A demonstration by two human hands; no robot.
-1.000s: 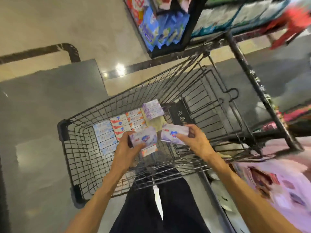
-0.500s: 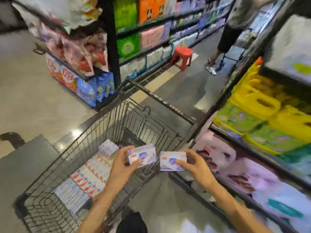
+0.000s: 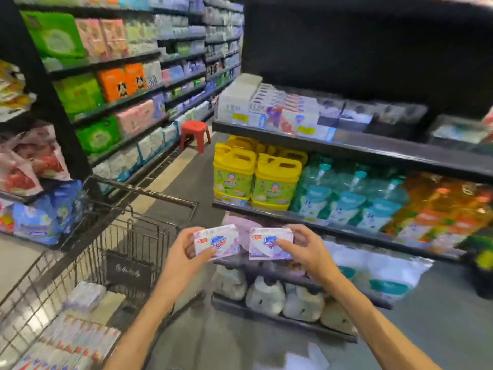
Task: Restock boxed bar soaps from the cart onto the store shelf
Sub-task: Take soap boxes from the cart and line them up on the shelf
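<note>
- Your left hand (image 3: 184, 252) is gripping a lavender soap box (image 3: 217, 243).
- Your right hand (image 3: 306, 249) is gripping a second soap box (image 3: 269, 243), just beside it.
- The cart (image 3: 88, 276) is sitting at 8 o'clock, the soap shelf (image 3: 346, 145) at 1 o'clock.

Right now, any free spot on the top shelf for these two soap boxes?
Top shelf: left end is packed with stacked soap boxes. Right of them, a dark stretch looks bare, too blurred to confirm. Each hand, left and right, holds one box.
</note>
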